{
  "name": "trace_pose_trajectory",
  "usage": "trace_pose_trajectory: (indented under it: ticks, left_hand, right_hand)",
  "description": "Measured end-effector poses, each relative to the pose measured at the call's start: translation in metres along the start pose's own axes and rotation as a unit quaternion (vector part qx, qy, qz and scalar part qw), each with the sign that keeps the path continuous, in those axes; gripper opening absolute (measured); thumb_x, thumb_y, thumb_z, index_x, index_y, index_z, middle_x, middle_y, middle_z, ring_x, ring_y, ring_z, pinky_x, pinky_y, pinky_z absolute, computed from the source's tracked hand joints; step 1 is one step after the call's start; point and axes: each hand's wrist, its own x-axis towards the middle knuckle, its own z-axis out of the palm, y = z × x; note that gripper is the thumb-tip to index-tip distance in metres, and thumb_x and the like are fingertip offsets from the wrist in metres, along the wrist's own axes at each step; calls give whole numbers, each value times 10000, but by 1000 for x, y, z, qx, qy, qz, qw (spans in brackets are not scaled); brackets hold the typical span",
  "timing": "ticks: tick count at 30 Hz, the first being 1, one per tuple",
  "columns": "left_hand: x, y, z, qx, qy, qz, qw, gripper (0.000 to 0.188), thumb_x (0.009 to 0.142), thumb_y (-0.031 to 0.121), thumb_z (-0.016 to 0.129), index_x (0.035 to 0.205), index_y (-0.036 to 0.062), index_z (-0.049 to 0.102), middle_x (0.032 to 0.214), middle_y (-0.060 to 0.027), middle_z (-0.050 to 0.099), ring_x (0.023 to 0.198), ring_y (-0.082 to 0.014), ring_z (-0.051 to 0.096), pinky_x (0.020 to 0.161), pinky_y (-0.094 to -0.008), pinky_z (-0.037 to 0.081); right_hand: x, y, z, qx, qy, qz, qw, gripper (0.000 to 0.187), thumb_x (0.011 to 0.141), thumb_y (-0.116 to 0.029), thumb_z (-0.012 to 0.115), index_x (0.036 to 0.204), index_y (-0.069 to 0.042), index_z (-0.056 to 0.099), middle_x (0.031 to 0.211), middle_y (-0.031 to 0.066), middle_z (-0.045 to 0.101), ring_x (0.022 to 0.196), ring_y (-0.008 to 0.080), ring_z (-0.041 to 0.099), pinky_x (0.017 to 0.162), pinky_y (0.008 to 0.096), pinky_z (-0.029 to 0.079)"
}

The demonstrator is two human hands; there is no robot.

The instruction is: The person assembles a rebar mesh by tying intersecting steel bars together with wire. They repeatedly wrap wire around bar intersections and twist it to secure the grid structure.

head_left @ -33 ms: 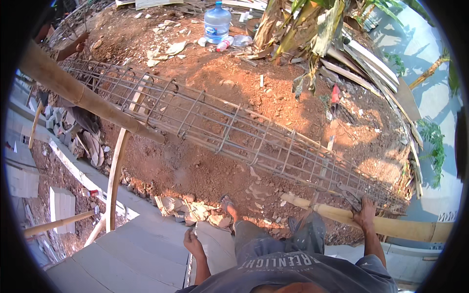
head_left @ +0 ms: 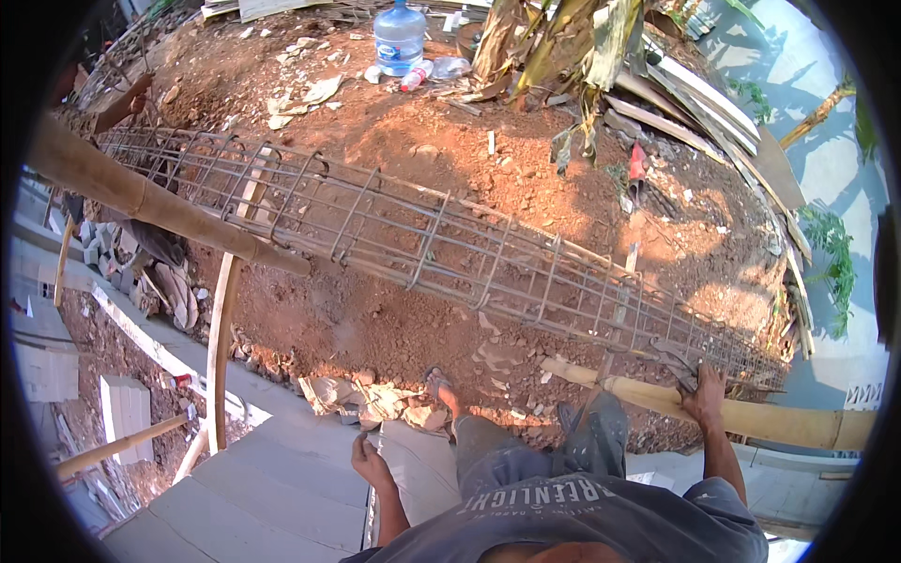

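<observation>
A long rebar cage (head_left: 413,235) of rods and square stirrups stretches from the far left to the near right. My right hand (head_left: 704,396) is closed around the handles of a pair of pincers (head_left: 678,358), whose head lies at the cage's near-right part. A thick bamboo pole (head_left: 770,422) passes just below that hand. My left hand (head_left: 374,464) is held low over the grey slabs, away from the cage. Its fingers are curled with the tips pinched together; what is between them is too small to make out.
Another bamboo pole (head_left: 141,197) crosses the cage's left end, near another person's hand (head_left: 139,92). A wooden post (head_left: 221,347) stands left. Grey slabs (head_left: 253,488) lie below. A water jug (head_left: 400,39) and a banana plant (head_left: 554,56) stand at the far side.
The pincers have turned and their handles now look closer together in my right hand. My left hand stays low with its fingers still curled. The view has shifted slightly.
</observation>
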Motion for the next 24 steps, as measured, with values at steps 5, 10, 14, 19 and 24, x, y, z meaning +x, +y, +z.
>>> trace_pose_trajectory:
  ticks: [5, 10, 14, 19, 24]
  left_hand:
    - [26, 6, 4, 42, -18, -2, 999, 262, 931, 66, 464, 1089, -84, 609, 747, -20, 505, 632, -91, 407, 558, -263, 349]
    - [-13, -27, -26, 42, 2, -36, 998, 302, 968, 102, 434, 1169, -91, 550, 653, -15, 458, 519, -77, 396, 462, -249, 355]
    - [-47, -42, -41, 24, 89, -164, 982, 299, 980, 104, 418, 1199, -63, 533, 645, -55, 496, 466, -118, 473, 417, -265, 416]
    - [-74, -77, -52, 19, 19, -81, 996, 247, 976, 84, 428, 1123, -48, 575, 677, -85, 549, 500, -144, 527, 442, -279, 444]
    - [-74, -61, -50, -44, 85, -139, 986, 203, 957, 92, 449, 996, -47, 592, 677, -77, 553, 537, -135, 535, 502, -261, 458]
  right_hand:
    - [-8, 9, 15, -8, -41, 53, 998, 481, 719, -297, 778, 1066, -44, 560, 1031, 139, 580, 1082, 334, 515, 993, 519, 344]
    - [-18, 23, 23, 20, 44, -63, 997, 436, 710, -230, 766, 1029, -42, 536, 958, 144, 568, 962, 360, 535, 858, 486, 412]
    - [-9, 16, 17, 48, 3, -89, 995, 404, 707, -205, 766, 988, -43, 524, 901, 150, 559, 886, 379, 543, 752, 460, 437]
    - [-8, 25, 33, 65, -16, -35, 997, 407, 719, -247, 773, 958, -41, 515, 861, 166, 561, 847, 387, 560, 728, 473, 446]
    - [-5, 22, 34, 49, -51, 16, 997, 416, 742, -308, 762, 944, -36, 522, 877, 197, 589, 848, 422, 584, 725, 481, 477]
